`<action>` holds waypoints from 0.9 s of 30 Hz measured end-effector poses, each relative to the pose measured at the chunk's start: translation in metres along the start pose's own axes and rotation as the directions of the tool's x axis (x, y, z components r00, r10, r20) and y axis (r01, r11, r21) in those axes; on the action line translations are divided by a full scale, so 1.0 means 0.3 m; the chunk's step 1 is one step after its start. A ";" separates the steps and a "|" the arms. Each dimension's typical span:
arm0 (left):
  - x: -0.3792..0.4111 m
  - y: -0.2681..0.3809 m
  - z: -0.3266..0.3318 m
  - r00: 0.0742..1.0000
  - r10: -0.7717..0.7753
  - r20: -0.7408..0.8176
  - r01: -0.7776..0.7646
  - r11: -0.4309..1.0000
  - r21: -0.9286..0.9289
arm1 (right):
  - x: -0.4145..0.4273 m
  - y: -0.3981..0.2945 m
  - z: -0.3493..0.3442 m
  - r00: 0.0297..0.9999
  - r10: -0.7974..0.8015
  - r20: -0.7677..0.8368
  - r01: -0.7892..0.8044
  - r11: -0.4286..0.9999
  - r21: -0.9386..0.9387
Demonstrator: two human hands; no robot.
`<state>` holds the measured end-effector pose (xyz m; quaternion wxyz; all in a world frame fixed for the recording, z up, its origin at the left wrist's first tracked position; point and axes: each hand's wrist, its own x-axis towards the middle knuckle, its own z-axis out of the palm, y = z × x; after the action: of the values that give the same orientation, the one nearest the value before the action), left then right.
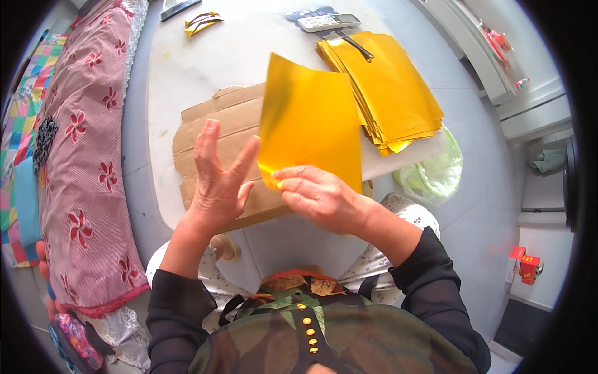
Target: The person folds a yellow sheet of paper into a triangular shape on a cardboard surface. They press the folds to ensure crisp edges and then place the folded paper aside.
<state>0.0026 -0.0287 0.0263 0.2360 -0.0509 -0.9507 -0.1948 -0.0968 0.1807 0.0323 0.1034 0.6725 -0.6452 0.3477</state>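
My right hand point(322, 198) pinches the lower left corner of a shiny gold foil paper sheet point(310, 121), which is raised and slightly curved. Beside the sheet's left edge, my left hand point(217, 180) is held up with its fingers spread and nothing in it. Beneath both hands lies a flattened piece of brown cardboard point(224, 117) on the white table point(182, 61). A thick stack of the same gold sheets point(397, 84) rests to the right, its edges uneven, with a narrow black tool point(359, 46) on top.
Behind the stack sits a white remote control point(327, 22). Small folded gold pieces point(201, 24) and a dark flat device point(180, 9) are at the far left. A pale green plastic bag point(432, 170) hangs near the right edge. A pink flower-patterned cover point(88, 140) drapes furniture on the left.
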 end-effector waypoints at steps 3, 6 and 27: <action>-0.008 -0.018 -0.004 0.996 0.083 0.046 -0.090 0.979 0.185 | 0.027 -0.022 0.021 0.994 -0.107 -0.018 0.108 0.993 0.049; -0.018 -0.059 -0.021 0.994 0.065 -0.086 -0.046 0.977 0.210 | 0.042 -0.024 0.013 0.983 -0.161 -0.091 0.168 0.983 0.070; -0.073 -0.079 -0.085 0.828 0.385 -0.408 -0.079 0.800 0.594 | 0.059 0.055 0.013 0.421 0.833 0.359 -0.463 -0.143 0.875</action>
<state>0.0283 -0.0606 0.0286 0.5059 -0.0475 -0.8537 0.1139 -0.1124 0.1620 0.0349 -0.3795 0.0954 -0.5417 0.7439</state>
